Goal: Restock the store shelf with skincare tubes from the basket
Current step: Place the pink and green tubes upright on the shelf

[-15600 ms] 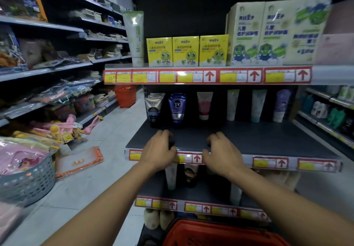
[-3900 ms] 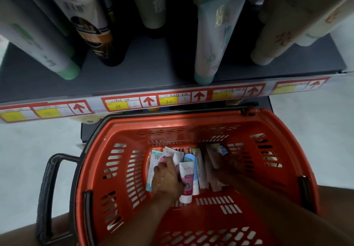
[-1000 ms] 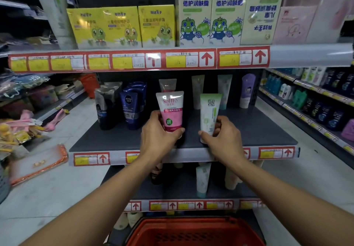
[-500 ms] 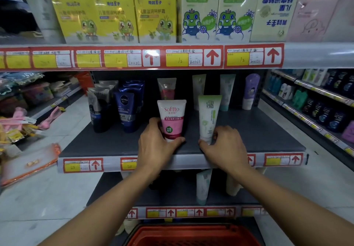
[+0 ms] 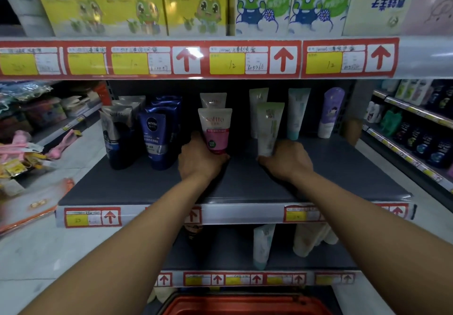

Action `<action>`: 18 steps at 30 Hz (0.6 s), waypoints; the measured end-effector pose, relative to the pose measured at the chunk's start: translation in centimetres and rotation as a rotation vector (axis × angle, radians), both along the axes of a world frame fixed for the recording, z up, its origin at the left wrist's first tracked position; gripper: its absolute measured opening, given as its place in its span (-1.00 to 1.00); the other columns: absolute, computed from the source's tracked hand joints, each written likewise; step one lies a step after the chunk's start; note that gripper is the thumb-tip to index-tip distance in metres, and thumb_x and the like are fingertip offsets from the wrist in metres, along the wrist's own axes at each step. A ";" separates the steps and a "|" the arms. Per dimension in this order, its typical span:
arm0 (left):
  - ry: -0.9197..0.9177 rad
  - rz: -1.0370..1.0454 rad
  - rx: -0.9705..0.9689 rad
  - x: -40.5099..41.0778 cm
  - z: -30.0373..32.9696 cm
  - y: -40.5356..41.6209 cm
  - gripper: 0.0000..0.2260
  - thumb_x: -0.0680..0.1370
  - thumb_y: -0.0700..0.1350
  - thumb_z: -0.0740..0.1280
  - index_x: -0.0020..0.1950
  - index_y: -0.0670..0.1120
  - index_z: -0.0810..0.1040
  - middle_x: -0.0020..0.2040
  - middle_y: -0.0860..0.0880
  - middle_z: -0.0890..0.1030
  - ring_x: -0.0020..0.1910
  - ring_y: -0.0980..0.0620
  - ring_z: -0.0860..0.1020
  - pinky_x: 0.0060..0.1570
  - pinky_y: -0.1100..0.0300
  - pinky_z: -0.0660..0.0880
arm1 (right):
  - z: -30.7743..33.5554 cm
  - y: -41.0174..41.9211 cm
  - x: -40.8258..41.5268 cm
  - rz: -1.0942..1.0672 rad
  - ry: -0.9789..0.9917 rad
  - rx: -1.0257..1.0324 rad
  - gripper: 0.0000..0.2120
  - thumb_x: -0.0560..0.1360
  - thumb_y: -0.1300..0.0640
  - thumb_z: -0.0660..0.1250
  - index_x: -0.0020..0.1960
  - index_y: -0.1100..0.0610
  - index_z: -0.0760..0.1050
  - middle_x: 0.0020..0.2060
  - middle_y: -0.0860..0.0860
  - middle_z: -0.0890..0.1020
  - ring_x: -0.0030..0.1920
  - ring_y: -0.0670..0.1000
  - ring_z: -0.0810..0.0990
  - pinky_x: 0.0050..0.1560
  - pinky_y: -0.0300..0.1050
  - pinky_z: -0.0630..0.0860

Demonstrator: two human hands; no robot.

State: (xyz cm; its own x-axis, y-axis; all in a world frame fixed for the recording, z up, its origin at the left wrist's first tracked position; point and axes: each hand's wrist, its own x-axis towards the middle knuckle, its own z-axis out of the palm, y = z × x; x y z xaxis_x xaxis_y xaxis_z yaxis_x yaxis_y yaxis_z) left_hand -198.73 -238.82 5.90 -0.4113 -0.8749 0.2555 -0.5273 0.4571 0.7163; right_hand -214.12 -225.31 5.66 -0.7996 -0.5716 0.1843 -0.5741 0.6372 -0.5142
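Head view: near you, the basket (image 5: 245,306) rim peeks in at the bottom. Farther in, your left hand (image 5: 198,159) curls round the base of the pink tube (image 5: 215,130), and your right hand (image 5: 286,160) curls round the foot of the green tube (image 5: 268,128). A moment ago both tubes stood near the shelf (image 5: 147,187) edge; now you have pushed them deep, close to the back row. Two tubes look almost placed.

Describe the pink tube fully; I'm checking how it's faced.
The pink tube stands upright on its cap on the dark middle shelf, label forward. It looks like soft plastic, white at the crimped top fading to pink below, with a green round sticker. The left hand holds its base. A matching tube stands behind.
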 end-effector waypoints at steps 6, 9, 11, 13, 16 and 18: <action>-0.055 0.034 -0.014 -2.3 0.0 -2.1 -0.30 0.35 0.14 0.59 0.37 -0.06 0.40 0.28 -0.17 0.59 0.24 -0.26 0.58 0.08 -0.03 0.54 | -0.5 -2.6 -2.3 -0.023 -0.022 -0.019 -0.38 0.42 -0.33 0.40 0.25 0.13 0.57 0.13 0.15 0.65 0.12 0.22 0.63 -0.07 -0.05 0.53; -0.070 0.035 0.006 -3.1 0.1 -3.0 -0.34 0.38 0.15 0.57 0.36 -0.06 0.40 0.27 -0.16 0.59 0.23 -0.25 0.59 0.07 -0.01 0.53 | -0.7 -3.5 -3.0 -0.025 -0.003 -0.009 -0.33 0.40 -0.39 0.38 0.23 0.14 0.57 0.11 0.17 0.65 0.10 0.22 0.64 -0.08 -0.05 0.52; -0.056 0.024 0.017 -3.6 0.0 -3.4 -0.36 0.40 0.17 0.55 0.35 -0.06 0.40 0.26 -0.16 0.59 0.22 -0.24 0.60 0.08 -0.02 0.55 | -0.7 -3.9 -3.5 -0.018 0.006 0.006 -0.35 0.41 -0.40 0.36 0.18 0.14 0.59 0.08 0.16 0.66 0.08 0.22 0.65 -0.12 -0.06 0.49; -0.040 0.028 0.028 -4.0 -0.1 -3.7 -0.38 0.42 0.17 0.53 0.34 -0.06 0.39 0.26 -0.16 0.59 0.21 -0.24 0.60 0.09 -0.01 0.55 | -0.6 -4.1 -3.9 -0.018 0.002 0.014 -0.37 0.42 -0.40 0.35 0.15 0.12 0.60 0.06 0.14 0.67 0.07 0.22 0.65 -0.13 -0.07 0.47; -0.014 0.033 0.031 -4.3 -0.4 -3.9 -0.39 0.44 0.16 0.51 0.36 -0.06 0.38 0.26 -0.16 0.59 0.22 -0.23 0.60 0.10 0.00 0.55 | -0.7 -4.4 -4.3 0.011 0.003 0.022 -0.48 0.46 -0.35 0.34 0.11 0.08 0.60 -0.03 0.04 0.65 0.00 0.17 0.64 -0.13 -0.08 0.46; 0.024 0.015 0.022 -4.2 -0.9 -4.0 -0.40 0.45 0.15 0.51 0.36 -0.04 0.38 0.26 -0.14 0.60 0.21 -0.21 0.60 0.13 -0.02 0.58 | -0.9 -4.3 -4.1 0.017 0.034 0.009 -0.54 0.49 -0.31 0.34 0.07 0.08 0.59 -0.12 0.01 0.58 -0.13 0.10 0.55 -0.15 -0.10 0.42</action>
